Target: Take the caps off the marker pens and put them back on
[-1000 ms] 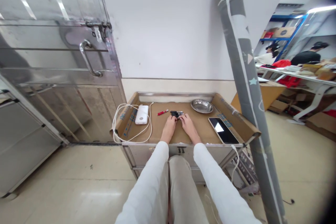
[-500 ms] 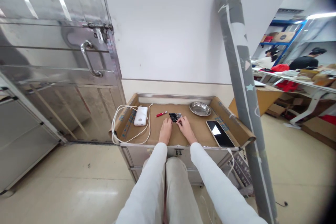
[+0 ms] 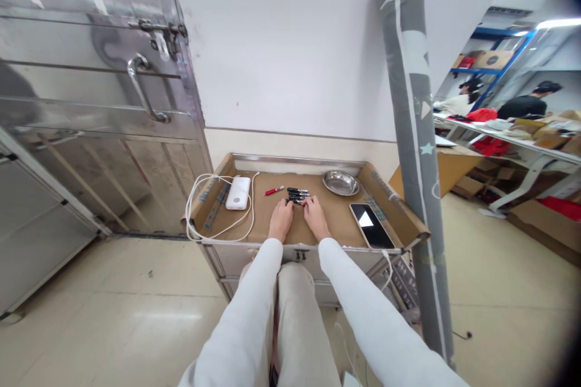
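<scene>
Pens [image 3: 296,195] | just fwd of L hand [image 3: 281,217] & R hand [image 3: 315,216] | pinch/spread: can't tell

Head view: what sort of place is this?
Probably a workshop or packing room: there's blue shelving with a carton on it, a long cluttered worktable with people beside it, and a bolted metal door.

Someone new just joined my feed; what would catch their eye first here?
Probably the tall, star-patterned grey roll slanting up at the right, along with the shiny metal door on the left. Next, at centre, the left hand and right hand at the near edge of a row of black pens, with one red pen lying apart to the left.
</scene>
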`<state>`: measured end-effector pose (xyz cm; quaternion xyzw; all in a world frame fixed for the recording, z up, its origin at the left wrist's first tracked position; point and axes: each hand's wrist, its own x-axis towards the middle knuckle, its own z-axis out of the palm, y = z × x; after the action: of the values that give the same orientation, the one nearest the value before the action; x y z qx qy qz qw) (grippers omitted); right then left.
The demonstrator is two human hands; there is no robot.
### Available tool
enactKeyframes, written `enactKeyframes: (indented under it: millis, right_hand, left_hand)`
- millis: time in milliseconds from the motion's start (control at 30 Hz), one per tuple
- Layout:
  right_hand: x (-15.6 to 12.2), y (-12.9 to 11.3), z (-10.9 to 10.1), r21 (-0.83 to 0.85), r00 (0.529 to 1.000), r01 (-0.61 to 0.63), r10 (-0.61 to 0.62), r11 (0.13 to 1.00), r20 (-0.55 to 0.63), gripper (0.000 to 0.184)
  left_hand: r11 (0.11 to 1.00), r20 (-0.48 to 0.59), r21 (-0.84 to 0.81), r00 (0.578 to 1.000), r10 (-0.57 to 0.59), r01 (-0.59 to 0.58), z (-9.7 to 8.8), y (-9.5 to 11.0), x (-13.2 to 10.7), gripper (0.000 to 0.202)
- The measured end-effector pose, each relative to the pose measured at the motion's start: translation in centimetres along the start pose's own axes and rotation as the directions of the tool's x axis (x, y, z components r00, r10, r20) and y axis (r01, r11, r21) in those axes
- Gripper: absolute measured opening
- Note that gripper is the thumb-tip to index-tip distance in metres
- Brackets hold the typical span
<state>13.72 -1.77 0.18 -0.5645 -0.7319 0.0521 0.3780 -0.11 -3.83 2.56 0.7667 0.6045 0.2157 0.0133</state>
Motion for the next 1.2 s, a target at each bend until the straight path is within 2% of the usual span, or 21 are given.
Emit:
enactKeyframes:
  millis: [133, 300, 433, 600, 733, 833, 967, 1100, 1200]
  right_hand:
    - [-0.1, -0.3, -0.2, -0.091, 1.000, -0.009, 0.010, 0.996, 0.016, 0.024]
    - [-0.3, -0.7, -0.8, -0.112, 0.999, 0.006, -0.002, 0.994, 0.038, 0.026]
    - [-0.5, -1.0, -1.4, -0.099, 0.998, 0.017, -0.012, 0.995, 0.055, 0.030]
    - [-0.6, -1.8, -1.8, -0.071, 0.998, 0.035, -0.031, 0.997, 0.048, 0.031]
    - [-0.5, -1.9, -1.6, -0.058, 0.989, 0.105, -0.099, 0.993, 0.107, 0.035]
    - [-0.4, -1.7, -1.4, -0.087, 0.986, 0.098, -0.085, 0.991, 0.146, 0.036]
    - [-0.6, -1.6, -1.4, -0.084, 0.984, 0.093, -0.079, 0.992, 0.158, 0.036]
    - [-1.2, -1.8, -1.7, -0.086, 0.987, 0.087, -0.074, 0.992, 0.145, 0.034]
    - [-1.5, -2.0, -2.0, -0.126, 0.993, 0.042, -0.027, 0.991, 0.114, 0.033]
  left_hand:
    - [0.998, -0.062, 0.055, 0.998, -0.024, 0.028, 0.6, -0.1, 0.1, 0.025]
    - [0.991, -0.179, 0.095, 0.981, -0.080, 0.098, 1.2, -0.5, 0.1, 0.030]
    - [0.997, -0.140, 0.052, 0.989, -0.049, 0.057, 1.5, -0.6, 0.2, 0.032]
    - [0.996, -0.152, 0.020, 0.985, -0.087, 0.092, 1.3, -0.6, 0.4, 0.031]
    - [0.999, -0.109, -0.009, 0.993, -0.052, 0.052, 1.0, -0.5, 0.5, 0.028]
    - [0.999, -0.097, -0.016, 0.994, -0.043, 0.042, 0.9, -0.5, 0.4, 0.028]
    - [0.994, -0.140, -0.002, 0.984, -0.109, 0.109, 1.0, -0.5, 0.3, 0.036]
    - [0.981, -0.221, -0.020, 0.956, -0.194, 0.194, 1.3, -0.9, 0.8, 0.049]
    - [0.974, -0.229, -0.041, 0.946, -0.228, 0.225, 1.2, -1.6, 1.5, 0.051]
